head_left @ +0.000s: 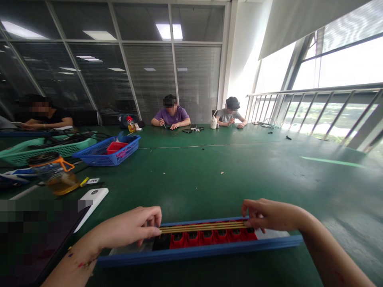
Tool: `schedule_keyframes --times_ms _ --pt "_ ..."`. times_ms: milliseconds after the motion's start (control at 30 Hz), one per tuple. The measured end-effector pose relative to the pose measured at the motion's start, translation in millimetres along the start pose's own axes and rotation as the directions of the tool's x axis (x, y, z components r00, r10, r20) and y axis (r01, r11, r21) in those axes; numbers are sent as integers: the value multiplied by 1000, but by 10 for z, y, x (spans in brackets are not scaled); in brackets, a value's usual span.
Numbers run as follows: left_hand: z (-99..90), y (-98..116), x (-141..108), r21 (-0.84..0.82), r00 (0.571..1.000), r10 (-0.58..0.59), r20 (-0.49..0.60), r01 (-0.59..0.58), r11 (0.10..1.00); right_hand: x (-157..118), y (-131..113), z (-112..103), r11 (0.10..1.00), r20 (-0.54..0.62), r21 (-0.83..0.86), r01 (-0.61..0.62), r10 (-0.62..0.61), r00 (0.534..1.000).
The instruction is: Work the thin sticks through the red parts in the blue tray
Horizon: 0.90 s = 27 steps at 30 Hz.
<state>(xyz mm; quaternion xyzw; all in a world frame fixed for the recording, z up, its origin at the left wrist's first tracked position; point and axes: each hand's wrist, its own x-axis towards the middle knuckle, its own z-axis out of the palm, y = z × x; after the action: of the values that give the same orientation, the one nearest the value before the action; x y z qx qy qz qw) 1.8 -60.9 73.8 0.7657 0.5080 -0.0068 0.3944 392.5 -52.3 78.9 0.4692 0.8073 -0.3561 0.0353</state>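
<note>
Several thin, light-brown sticks (203, 227) span the gap between my hands, lying side by side and nearly level. The fingers of my left hand (134, 225) pinch their left ends, and my right hand (266, 214) pinches their right ends. Below the sticks is a long, shallow blue tray (203, 252). A row of small red bins (193, 240) with dark contents sits inside it, with a black block (162, 241) at their left. I cannot tell whether the sticks rest on the bins or hang just above them.
At the left lie a dark screen (36, 243), a white device (95, 201) and a jar of amber liquid (61, 181). Beyond them stand a blue basket (103, 159) holding a red box, and a green basket (67, 149) with cables. Several people sit along the far side.
</note>
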Motion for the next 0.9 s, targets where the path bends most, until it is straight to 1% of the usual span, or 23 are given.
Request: schedule_keyframes --times_ms 167,367,533,667,767,900 --pt "-8 -16 3 44 1000 1 -9 -1 999 31 56 -10 997 -36 -77 20 -23 999" --pt "-38 -15 -7 172 998 32 -55 -22 985 48 77 -8 997 -35 -65 35 -38 999" --pt "-58 -26 12 204 997 41 -58 -28 979 59 58 -8 997 -43 -68 41 -44 998" --pt "-85 5 10 256 989 96 -116 -64 964 78 55 -11 998 -36 -49 48 -50 998" --pt "-105 80 -28 297 975 143 -173 -87 951 76 58 -12 997 -36 -60 38 -40 999" --pt "-98 193 -95 361 943 234 -238 -138 922 65 55 -8 997 -44 -76 33 -36 998"
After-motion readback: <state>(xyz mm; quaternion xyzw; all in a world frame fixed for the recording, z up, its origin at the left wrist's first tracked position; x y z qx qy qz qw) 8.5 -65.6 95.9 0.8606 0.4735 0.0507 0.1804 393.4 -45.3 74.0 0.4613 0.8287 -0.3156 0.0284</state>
